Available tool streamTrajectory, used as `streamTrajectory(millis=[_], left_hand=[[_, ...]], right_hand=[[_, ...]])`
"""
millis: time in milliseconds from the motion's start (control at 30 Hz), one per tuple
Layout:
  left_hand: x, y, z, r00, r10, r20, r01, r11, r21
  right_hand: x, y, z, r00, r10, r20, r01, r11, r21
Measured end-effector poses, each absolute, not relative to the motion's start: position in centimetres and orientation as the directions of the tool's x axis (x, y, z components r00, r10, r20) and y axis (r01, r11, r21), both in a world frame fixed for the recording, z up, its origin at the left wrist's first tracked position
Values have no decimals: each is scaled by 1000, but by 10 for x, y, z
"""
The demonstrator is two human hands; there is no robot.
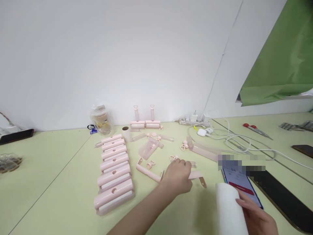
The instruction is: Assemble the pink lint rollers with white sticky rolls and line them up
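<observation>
My left hand reaches out over the table, its fingers curled down around a pink lint-roller frame, whose bent end sticks out on the right. The fingertips are partly hidden. Left of this hand lies another pink frame, and a small pink heart-ring cap is beside it. At the lower right my right hand is wrapped round a white paper roll, held upright and slightly tilted.
Several pink lint rollers lie in a column at left; two with handles stand by the wall. Clear covers and caps are scattered mid-table. A phone, a dark phone-like slab, white cables and red-handled scissors lie right.
</observation>
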State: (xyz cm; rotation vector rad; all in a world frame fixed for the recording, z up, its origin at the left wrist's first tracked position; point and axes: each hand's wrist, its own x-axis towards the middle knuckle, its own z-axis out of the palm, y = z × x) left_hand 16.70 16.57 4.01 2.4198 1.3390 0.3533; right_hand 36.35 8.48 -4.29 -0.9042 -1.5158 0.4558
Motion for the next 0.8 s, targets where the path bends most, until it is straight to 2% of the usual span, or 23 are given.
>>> streamTrajectory(millis=[33, 100, 133, 167, 233, 267, 333, 400, 500, 633, 800], left_hand=[[163, 159, 41, 494, 868, 45, 751, -452, 482], [153, 145, 42, 392, 920, -9, 613, -253, 749], [148, 138, 41, 329, 941, -72, 452, -90, 888], [143, 131, 40, 279, 947, -156, 242, 88, 966], [134, 120, 36, 233, 921, -311, -144, 349, 926], [130, 114, 34, 228, 907, -353, -251, 405, 879], [124, 106, 29, 230, 904, -359, -396, 425, 814], [119, 101, 27, 220, 929, -297, -495, 369, 787], [113, 99, 24, 188, 953, -237, -513, 301, 804], [109, 100, 19, 177, 928, -328, -432, 373, 821], [109, 98, 18, 181, 925, -333, -465, 379, 800]], right_hand=[[364, 87, -39, 51, 750, 659, 265, 626, -733], [358, 91, -28, 26, 735, 678, 246, 652, -717], [352, 92, -21, 7, 731, 682, 233, 662, -712], [343, 93, -14, -30, 729, 684, 221, 672, -707], [323, 95, 0, -135, 731, 669, 216, 681, -700], [313, 96, 6, -210, 724, 657, 234, 689, -686], [294, 100, 14, -347, 696, 628, 280, 716, -639], [281, 105, 16, -432, 662, 612, 307, 746, -591], [274, 110, 10, -484, 664, 569, 315, 739, -595], [277, 110, 1, -463, 707, 535, 330, 697, -636], [281, 109, -4, -450, 729, 515, 356, 676, -646]])
